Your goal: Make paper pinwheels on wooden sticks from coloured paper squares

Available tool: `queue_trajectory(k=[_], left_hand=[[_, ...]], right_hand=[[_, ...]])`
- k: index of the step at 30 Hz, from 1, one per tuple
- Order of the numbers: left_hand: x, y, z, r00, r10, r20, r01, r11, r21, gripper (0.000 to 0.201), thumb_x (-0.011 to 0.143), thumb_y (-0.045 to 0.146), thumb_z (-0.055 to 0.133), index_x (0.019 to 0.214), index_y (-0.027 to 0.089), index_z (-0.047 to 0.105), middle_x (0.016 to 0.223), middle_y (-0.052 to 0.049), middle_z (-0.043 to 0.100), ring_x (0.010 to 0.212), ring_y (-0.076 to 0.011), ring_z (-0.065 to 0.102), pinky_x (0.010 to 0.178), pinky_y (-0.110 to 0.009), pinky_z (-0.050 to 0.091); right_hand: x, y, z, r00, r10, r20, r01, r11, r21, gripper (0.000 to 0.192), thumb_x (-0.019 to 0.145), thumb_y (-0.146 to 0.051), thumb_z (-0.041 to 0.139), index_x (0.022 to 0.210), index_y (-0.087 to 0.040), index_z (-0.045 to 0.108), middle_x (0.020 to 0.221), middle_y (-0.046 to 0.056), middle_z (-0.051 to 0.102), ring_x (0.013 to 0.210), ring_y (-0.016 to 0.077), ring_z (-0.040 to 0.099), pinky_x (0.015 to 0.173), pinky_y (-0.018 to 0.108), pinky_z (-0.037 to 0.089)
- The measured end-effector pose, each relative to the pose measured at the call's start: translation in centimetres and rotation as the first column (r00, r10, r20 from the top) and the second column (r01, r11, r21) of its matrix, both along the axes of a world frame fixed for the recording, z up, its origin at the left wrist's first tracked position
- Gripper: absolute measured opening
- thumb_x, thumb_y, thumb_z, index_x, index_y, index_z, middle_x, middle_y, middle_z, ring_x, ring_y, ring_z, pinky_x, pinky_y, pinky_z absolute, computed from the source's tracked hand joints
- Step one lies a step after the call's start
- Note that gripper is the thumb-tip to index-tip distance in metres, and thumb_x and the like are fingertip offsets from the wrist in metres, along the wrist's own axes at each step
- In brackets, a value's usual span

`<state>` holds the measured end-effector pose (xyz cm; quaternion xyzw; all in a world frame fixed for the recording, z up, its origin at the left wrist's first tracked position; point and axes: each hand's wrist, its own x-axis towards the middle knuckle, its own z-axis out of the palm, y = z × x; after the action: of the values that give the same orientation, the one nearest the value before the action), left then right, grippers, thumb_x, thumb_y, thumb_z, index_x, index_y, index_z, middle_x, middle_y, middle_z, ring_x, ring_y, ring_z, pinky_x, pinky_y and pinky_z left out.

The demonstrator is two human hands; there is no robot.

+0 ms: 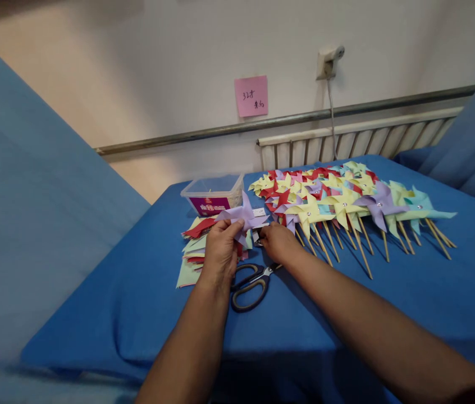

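My left hand [220, 247] is closed, pinching a folded purple paper pinwheel [237, 215] between thumb and fingers above a stack of coloured paper. Just to its right, my right hand [277, 241] reaches to a small white box [259, 212] with shiny bits beside it. The right fingertips are drawn together, and what they pinch, if anything, is too small to make out. Scissors [251, 286] with dark handles lie below the hands, their blades toward the right wrist. Sheets of red, green and yellow paper [187, 273] are stacked under and left of the left hand.
A clear plastic tub [214, 185] with a purple label stands behind the paper. Many finished pinwheels [342, 205] on wooden sticks spread over the right of the blue-covered table [145, 292]. Behind are a radiator [359, 134], a rail and a wall socket; blue curtains hang on both sides.
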<state>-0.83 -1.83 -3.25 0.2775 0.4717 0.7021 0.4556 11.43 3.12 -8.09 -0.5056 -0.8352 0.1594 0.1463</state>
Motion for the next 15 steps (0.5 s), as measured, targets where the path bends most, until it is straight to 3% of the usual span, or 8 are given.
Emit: queue_trajectory(k=[15], left_hand=[[-0.07, 0.01, -0.09, 1.0, 0.005, -0.002, -0.005, 1.0, 0.007, 0.026, 0.053, 0.018, 0.083, 0.07, 0.013, 0.064, 0.063, -0.001, 0.066, 0.055, -0.0102, 0.059, 0.055, -0.021, 0.048]], right_hand=[[0.13, -0.34, 0.28, 1.0, -0.003, 0.023, 0.002, 0.999, 0.037, 0.026, 0.093, -0.025, 0.042, 0.103, -0.017, 0.065, 0.106, 0.013, 0.066, 0.095, 0.0241, 0.064, 0.075, 0.03, 0.045]])
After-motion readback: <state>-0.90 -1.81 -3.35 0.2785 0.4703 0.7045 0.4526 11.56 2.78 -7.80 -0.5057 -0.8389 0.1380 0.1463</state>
